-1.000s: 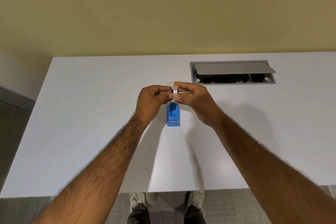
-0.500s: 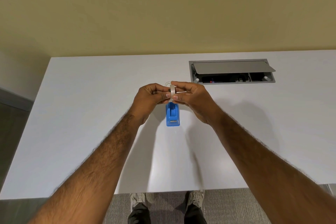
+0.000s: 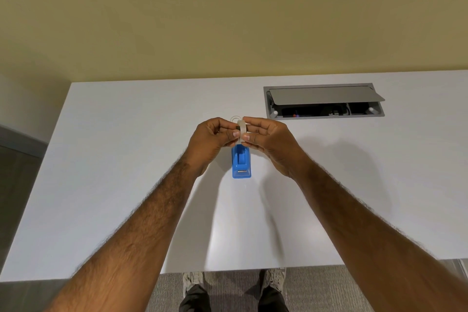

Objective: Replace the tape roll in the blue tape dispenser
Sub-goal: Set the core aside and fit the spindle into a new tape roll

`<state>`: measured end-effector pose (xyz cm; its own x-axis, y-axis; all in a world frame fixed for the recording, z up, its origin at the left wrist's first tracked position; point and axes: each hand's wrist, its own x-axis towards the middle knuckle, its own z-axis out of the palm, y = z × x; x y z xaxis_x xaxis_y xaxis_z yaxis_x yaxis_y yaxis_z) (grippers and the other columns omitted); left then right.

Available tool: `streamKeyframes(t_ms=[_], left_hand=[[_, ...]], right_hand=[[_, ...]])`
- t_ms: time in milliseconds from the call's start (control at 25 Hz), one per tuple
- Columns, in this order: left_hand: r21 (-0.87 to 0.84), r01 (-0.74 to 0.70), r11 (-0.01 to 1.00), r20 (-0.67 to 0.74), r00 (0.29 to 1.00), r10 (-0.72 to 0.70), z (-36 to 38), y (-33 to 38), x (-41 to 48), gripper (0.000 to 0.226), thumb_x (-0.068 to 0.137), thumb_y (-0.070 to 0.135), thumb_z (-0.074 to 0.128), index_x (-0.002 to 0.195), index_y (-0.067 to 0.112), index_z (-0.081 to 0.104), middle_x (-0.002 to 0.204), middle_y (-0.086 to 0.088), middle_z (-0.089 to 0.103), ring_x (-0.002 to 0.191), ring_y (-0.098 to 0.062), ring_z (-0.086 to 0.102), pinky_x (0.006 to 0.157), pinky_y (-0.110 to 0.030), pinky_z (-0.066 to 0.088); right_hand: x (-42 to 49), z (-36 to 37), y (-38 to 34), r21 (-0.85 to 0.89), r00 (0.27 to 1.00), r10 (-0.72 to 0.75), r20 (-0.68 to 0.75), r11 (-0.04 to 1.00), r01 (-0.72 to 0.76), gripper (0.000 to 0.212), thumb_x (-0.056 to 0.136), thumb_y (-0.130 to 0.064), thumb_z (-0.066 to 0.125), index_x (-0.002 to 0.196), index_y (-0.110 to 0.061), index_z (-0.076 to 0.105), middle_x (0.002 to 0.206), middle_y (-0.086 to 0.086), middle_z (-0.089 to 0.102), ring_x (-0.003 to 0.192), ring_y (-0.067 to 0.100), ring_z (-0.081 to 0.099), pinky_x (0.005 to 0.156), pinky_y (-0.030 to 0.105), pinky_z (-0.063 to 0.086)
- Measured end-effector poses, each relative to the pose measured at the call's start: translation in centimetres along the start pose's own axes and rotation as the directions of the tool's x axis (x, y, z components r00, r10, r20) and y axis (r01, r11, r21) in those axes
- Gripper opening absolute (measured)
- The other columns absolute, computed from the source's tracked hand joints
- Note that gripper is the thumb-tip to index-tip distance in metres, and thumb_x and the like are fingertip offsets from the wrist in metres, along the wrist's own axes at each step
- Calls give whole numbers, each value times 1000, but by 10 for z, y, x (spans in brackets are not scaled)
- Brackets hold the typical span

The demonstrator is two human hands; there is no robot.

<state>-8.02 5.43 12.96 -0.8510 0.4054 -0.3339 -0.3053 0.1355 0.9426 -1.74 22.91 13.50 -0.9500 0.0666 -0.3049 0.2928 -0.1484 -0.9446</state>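
The blue tape dispenser (image 3: 241, 165) stands on the white table (image 3: 126, 159), its cutter end toward me. Just above its far end I hold a whitish tape roll (image 3: 241, 129) on edge between both hands. My left hand (image 3: 215, 138) pinches the roll's left side, where a dark core piece shows. My right hand (image 3: 268, 140) pinches its right side with thumb and forefinger. A second clear ring (image 3: 235, 119) lies on the table right behind my fingers, mostly hidden.
A grey cable box (image 3: 324, 101) with its lid raised is sunk into the table at the back right. A yellowish wall rises behind the table. My shoes (image 3: 274, 278) and grey carpet show below the near edge.
Both hands have stayed together over the dispenser's far end, holding the roll. The thin strip that stuck out to the right of the roll is no longer visible.
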Motion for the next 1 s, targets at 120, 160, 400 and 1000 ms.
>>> streamKeyframes(t_ms=[120, 160, 400, 1000], left_hand=[[29, -2, 1000, -36, 999, 3, 6, -1, 0, 13, 89, 9, 73, 102, 7, 74, 97, -14, 76, 87, -23, 73, 87, -41, 61], [38, -8, 999, -46, 999, 10, 7, -1, -1, 14, 89, 9, 73, 103, 7, 74, 100, -15, 76, 90, -26, 74, 90, -44, 61], [6, -22, 1000, -27, 999, 22, 10, 1, -3, 21, 91, 7, 71, 112, 5, 72, 113, -16, 74, 102, -32, 73, 96, -49, 58], [-17, -31, 999, -16, 999, 31, 11, 4, -11, 50, 83, 5, 79, 129, 16, 62, 122, -5, 73, 107, -25, 73, 98, -43, 57]], right_hand=[[-1, -1, 2, 79, 999, 35, -41, 996, -31, 33, 92, -17, 63, 124, -11, 63, 120, 11, 69, 105, 25, 69, 89, 36, 57], [-1, -2, 2, 93, 998, 44, -52, 995, -39, 29, 93, -17, 60, 120, -10, 65, 117, 12, 70, 104, 26, 70, 88, 36, 57], [0, -4, -2, 57, 992, 57, -116, 997, -51, 12, 90, -10, 64, 98, -11, 72, 101, 13, 74, 92, 26, 73, 77, 30, 60], [3, -2, -3, -86, 995, 15, -95, 996, -24, 25, 93, -25, 60, 117, -20, 63, 112, 7, 70, 96, 24, 71, 75, 35, 61]])
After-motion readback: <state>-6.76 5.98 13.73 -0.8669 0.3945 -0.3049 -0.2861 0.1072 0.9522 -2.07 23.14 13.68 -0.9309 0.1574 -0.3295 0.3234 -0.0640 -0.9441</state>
